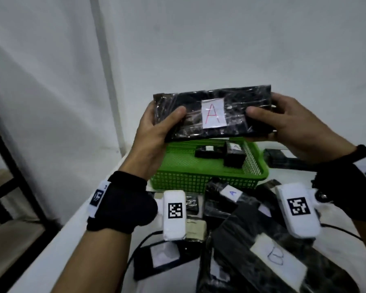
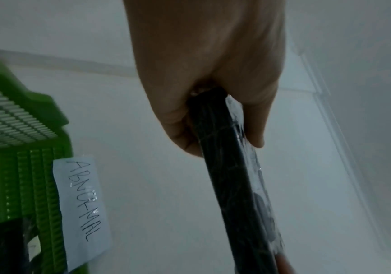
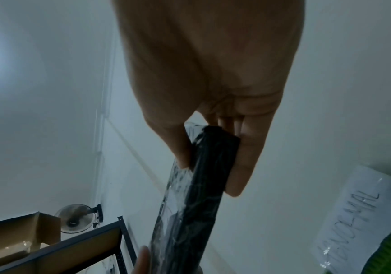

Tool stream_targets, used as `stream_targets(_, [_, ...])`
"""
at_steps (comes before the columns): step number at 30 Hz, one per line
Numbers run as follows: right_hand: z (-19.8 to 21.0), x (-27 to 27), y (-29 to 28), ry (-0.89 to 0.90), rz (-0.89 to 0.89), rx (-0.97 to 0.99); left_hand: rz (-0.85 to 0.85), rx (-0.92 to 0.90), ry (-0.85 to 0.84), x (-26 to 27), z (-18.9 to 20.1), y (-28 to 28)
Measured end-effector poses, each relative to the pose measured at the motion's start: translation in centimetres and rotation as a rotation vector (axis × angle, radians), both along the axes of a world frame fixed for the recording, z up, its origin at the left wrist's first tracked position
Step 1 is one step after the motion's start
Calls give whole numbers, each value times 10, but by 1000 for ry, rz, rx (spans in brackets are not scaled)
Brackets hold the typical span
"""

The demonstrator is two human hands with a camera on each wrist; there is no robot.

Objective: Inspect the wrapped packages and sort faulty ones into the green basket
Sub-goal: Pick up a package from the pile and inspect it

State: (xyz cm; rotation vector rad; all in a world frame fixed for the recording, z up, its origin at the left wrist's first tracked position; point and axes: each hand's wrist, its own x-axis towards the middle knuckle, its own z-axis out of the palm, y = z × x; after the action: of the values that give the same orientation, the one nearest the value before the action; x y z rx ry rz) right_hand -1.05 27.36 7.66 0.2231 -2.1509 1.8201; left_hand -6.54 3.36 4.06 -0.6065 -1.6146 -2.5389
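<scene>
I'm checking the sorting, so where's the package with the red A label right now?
In the head view the red A package is held up at centre, left hand and right hand gripping its ends, above the green basket.

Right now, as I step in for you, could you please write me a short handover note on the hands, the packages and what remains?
Left hand and right hand each grip one end of the wrapped package marked A, held up above the green basket.
The basket, tagged ABNORMAL, already holds two black packages.
A pile of wrapped packages lies on the table in front of the basket, apparently unsorted.
Left: judge the held one, then go through the pile.
</scene>
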Motion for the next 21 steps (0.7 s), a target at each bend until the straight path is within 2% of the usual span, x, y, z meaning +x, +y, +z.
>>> stream_targets(4, [-18,-8,23,-84,-17,-14,-61,-265,63,-4,-10,16])
stream_targets(6, [-25,-8,32,-113,16,-2,-52,-329,84,-5,-16,20])
stream_targets(10, [-29,3,35,-88,50,125,-21,-297,78,-3,-18,22])
stream_targets(16, [-29,33,36,-16,-5,161,-79,-271,112,8,-20,28])
stream_targets(21, [-40,41,38,-41,-85,183,-98,-330,131,12,-28,38])
